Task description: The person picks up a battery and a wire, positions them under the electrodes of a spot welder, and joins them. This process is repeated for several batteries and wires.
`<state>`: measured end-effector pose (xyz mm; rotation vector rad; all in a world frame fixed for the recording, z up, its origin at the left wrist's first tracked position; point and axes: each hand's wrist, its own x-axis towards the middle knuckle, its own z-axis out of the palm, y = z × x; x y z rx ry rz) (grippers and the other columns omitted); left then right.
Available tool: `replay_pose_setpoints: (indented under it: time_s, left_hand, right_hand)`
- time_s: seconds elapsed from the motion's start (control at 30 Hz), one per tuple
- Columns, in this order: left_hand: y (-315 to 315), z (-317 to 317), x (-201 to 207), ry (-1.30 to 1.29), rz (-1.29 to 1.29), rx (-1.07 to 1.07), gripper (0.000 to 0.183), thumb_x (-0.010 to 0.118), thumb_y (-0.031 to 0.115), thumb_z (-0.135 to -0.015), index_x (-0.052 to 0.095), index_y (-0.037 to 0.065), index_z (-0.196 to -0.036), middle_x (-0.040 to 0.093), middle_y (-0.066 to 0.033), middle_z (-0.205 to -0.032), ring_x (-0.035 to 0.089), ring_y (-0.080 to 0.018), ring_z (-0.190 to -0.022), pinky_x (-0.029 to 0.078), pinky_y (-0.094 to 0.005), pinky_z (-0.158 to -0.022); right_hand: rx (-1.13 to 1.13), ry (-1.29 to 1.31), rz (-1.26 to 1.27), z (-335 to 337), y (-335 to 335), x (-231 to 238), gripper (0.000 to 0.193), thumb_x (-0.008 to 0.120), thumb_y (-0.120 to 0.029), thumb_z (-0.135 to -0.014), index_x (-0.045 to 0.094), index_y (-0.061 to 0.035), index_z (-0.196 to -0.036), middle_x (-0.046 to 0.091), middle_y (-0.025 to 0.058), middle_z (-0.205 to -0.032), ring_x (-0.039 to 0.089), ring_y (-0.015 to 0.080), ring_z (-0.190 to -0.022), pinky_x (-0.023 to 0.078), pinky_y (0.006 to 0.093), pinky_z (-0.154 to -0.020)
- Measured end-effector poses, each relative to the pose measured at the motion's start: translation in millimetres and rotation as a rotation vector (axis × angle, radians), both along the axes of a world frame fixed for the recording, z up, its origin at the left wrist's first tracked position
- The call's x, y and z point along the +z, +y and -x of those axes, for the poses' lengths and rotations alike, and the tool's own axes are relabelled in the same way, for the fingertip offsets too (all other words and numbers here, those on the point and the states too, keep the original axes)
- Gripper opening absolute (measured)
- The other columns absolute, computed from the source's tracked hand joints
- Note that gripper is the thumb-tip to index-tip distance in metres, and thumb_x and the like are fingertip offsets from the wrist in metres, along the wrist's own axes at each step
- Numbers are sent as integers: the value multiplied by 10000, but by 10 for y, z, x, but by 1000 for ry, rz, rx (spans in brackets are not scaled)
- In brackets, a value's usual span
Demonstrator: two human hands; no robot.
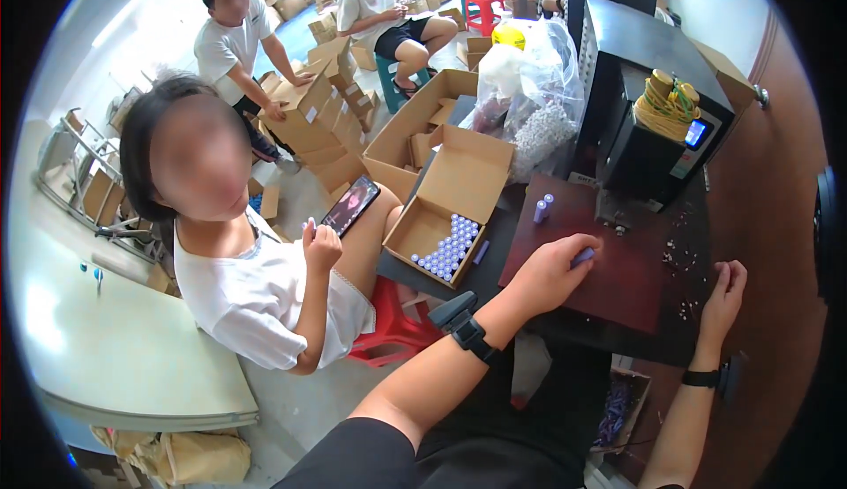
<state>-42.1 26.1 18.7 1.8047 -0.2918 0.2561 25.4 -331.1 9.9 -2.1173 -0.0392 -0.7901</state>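
Note:
My left hand is closed around a light purple cylindrical battery cell, held low over a dark red mat. Two more purple cells stand upright near the mat's far left corner. To the left, an open cardboard box holds many such cells on end, packed toward its right side. One single cell lies just outside that box. At the table's right edge is my right hand, fingers loosely stretched, nothing visible in it. Small bits are scattered on the dark tabletop beside it.
A black machine with a small lit display and coiled yellow wire stands behind the mat. Left of it are clear plastic bags of small white pieces. A person sits close at left with a phone; others work beyond among cartons.

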Motion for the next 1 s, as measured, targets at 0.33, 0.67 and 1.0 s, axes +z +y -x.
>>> replay_pose_setpoints:
  time_s: [0.33,0.67,1.0]
  left_hand:
    - [-31,86,161,-10,-78,39,174,633,94,-952,679,21,-1103,717,-169,-1085,709,-307,-1022,554,-380,-889]
    - [27,25,-127,73,42,-76,319,610,7,-995,553,2,-1308,682,-80,-1229,618,-127,-1129,477,-271,-994]
    - [-45,401,81,137,267,-137,299,571,320,-1019,619,32,-1085,493,45,-810,396,-27,-708,320,-209,-612]
  right_hand:
    - [157,-43,-23,496,773,656,166,612,-236,-1048,652,-76,-1066,606,-37,-968,517,25,-828,418,185,-727]
    - [568,270,-372,876,1121,525,85,668,-45,-971,673,-3,-1045,605,-43,-864,509,22,-769,398,188,-687]
    - [506,281,-473,821,1245,310,88,679,-88,-975,675,-10,-1016,605,-44,-833,503,26,-737,408,204,-655]
